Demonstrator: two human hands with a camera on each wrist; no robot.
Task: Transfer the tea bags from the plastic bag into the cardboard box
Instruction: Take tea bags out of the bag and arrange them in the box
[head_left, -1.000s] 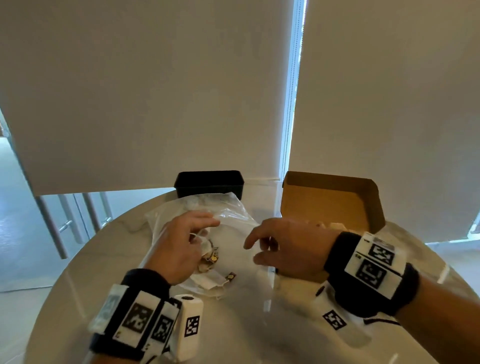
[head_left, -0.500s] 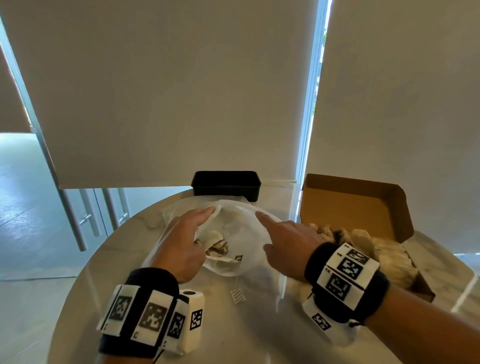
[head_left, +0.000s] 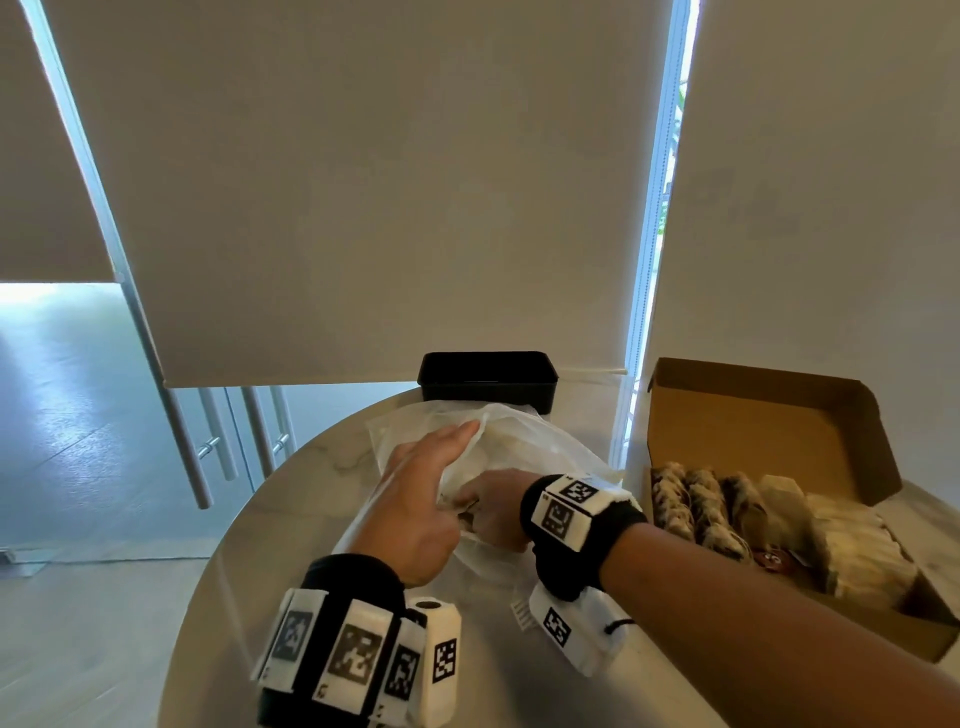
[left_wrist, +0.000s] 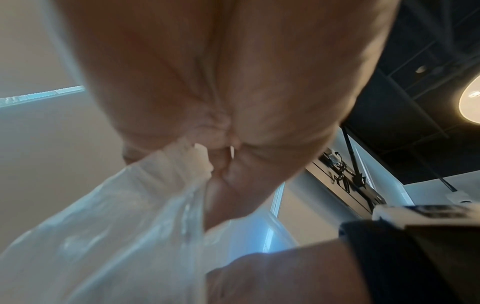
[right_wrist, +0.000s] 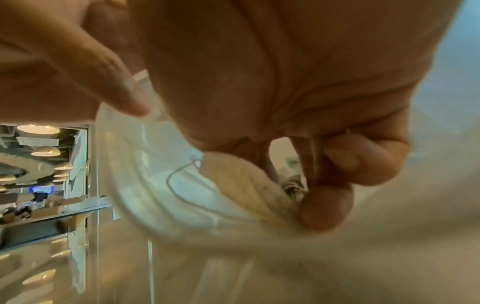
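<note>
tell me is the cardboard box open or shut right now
Open. The cardboard box has its lid flap standing upright at the back, and rows of tea bags show inside it in the head view.

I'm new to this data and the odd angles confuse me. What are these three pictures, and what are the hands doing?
There is no machine here: a person works with bare hands and wears three cameras. The head view looks down at a round table. The other two views come from cameras strapped to the wrists, looking along each hand from very close, so skin fills most of the picture.

On the table lie a clear plastic bag, an open cardboard box already holding rows of tea bags, and a black container at the far edge.

The left hand holds the plastic bag's edge up, keeping its mouth open. The right hand reaches into the bag; the right wrist view shows its fingers pinching a tea bag with a thin string.
</note>
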